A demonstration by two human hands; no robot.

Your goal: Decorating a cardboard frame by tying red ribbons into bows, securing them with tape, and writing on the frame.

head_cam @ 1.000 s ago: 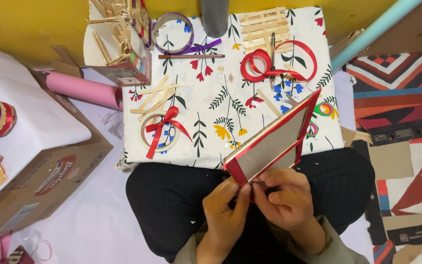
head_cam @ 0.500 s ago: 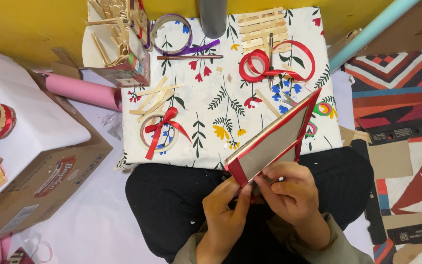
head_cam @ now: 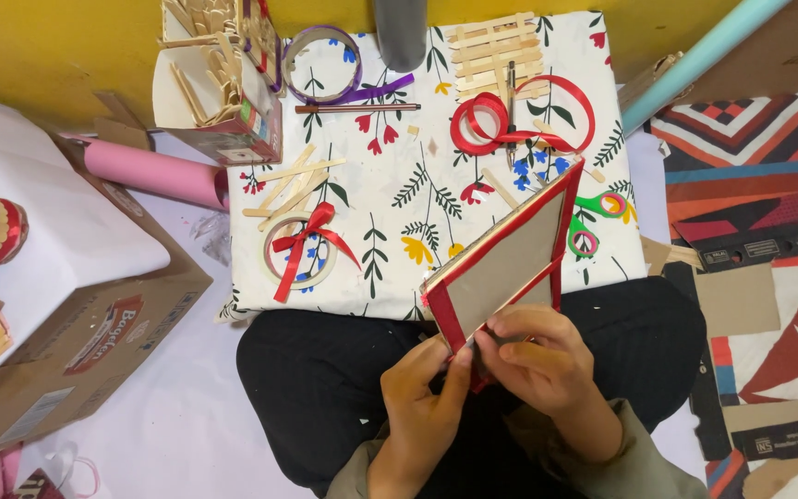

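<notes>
Your left hand [head_cam: 422, 397] and right hand [head_cam: 538, 360] sit close together over your lap, both pinching the lower corner of the red-edged cardboard frame [head_cam: 510, 254]; the frame tilts up and away from them; just beyond its far edge lie scissors [head_cam: 593, 222] and red ribbon [head_cam: 510, 125].

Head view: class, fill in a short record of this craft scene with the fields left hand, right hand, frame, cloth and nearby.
left hand: pinches the frame's lower corner
right hand: grips the same corner from the other side
frame: grey card edged in red ribbon, tilted over the lap
cloth: white, floral
nearby: red ribbon roll, scissors, tape ring with red bow, pink roll
</notes>
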